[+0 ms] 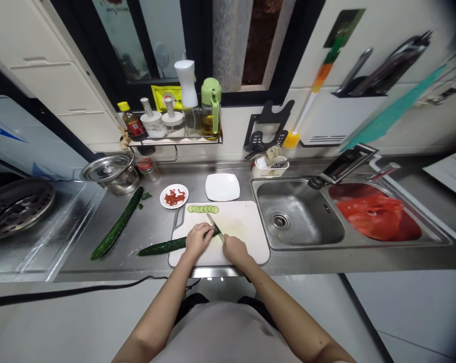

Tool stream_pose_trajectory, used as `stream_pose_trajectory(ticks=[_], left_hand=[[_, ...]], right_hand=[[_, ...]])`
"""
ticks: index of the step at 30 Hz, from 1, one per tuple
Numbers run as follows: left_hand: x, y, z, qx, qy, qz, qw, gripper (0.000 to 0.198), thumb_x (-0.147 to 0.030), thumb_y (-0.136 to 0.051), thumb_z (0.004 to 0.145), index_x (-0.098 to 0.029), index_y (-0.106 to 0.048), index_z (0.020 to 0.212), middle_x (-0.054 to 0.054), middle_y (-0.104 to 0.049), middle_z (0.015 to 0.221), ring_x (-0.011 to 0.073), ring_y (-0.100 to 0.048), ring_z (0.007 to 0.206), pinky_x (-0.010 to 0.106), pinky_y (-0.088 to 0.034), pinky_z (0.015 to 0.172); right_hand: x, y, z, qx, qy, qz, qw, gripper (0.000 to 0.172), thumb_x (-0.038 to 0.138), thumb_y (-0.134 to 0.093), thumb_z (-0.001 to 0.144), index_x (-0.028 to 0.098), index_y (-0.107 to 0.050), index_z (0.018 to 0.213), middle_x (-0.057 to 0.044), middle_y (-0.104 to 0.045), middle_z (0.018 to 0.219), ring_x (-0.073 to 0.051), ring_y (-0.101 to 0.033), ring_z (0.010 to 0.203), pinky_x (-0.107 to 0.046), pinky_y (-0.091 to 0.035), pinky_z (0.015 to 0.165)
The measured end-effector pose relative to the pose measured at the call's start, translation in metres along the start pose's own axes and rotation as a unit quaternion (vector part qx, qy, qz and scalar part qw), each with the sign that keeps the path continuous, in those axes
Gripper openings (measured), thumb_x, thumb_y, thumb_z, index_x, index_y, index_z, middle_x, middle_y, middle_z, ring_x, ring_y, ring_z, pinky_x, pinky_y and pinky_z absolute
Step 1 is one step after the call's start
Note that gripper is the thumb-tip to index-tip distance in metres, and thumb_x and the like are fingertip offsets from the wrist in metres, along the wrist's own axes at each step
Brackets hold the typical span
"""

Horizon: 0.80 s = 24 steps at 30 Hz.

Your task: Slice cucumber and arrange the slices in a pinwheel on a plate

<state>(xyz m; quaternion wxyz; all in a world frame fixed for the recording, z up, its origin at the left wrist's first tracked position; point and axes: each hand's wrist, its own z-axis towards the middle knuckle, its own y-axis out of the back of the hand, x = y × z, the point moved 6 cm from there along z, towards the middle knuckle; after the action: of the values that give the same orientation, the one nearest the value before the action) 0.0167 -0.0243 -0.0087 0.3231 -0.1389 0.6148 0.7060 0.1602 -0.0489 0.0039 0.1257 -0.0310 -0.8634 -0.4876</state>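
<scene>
While the right hand [235, 249] is gripping a knife [214, 223], the left hand [198, 239] is holding a cucumber [163, 247] under bent fingers, partly on the white cutting board [246, 227]. Because those fingers are resting beside the blade, a roll or slip could be causing a cut. The cucumber's long axis is running left to right, its uncut tip pointing left beyond the board.

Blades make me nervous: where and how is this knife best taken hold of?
Probably by the handle, from the near right. The knife slants away and left, its tip toward the cucumber slices, so the handle end lies at the near side. The right hand closes there, largely hiding it; the left hand holds the cucumber close by.
</scene>
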Motion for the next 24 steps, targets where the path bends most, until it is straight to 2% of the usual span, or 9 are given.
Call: stream_pose_trajectory(ticks=[9,19,24], left_hand=[[0.002,-0.002,-0.001,0.001,-0.013,0.01,1.0,0.023,-0.033,-0.05,0.091,-0.026,-0.071,0.099,0.003,-0.069,0.103,0.0179,-0.061,0.096,0.031,-0.049,0.087],[-0.002,0.002,0.001,0.004,-0.004,0.01,1.0,0.024,-0.034,-0.05,0.091,-0.026,-0.072,0.098,0.003,-0.07,0.102,0.0184,-0.062,0.097,0.032,-0.049,0.087],[-0.005,0.003,0.003,0.012,-0.002,0.016,1.0,0.024,-0.032,-0.05,0.091,-0.026,-0.071,0.099,0.003,-0.07,0.102,0.0192,-0.063,0.097,0.032,-0.05,0.086]], right_hand=[[0.001,0.001,-0.005,0.002,0.002,0.007,1.0,0.031,0.011,-0.038,0.089,0.011,-0.057,0.113,-0.017,-0.068,0.105,-0.024,-0.064,0.101,-0.032,-0.046,0.078],[-0.014,-0.009,-0.026,0.013,-0.013,0.003,1.0,0.028,0.012,-0.04,0.088,0.013,-0.056,0.11,-0.016,-0.068,0.101,-0.024,-0.065,0.096,-0.032,-0.046,0.075],[-0.019,-0.006,-0.033,0.008,-0.009,-0.003,1.0,0.027,0.015,-0.039,0.09,0.015,-0.058,0.109,-0.015,-0.068,0.101,-0.025,-0.065,0.098,-0.032,-0.045,0.076]])
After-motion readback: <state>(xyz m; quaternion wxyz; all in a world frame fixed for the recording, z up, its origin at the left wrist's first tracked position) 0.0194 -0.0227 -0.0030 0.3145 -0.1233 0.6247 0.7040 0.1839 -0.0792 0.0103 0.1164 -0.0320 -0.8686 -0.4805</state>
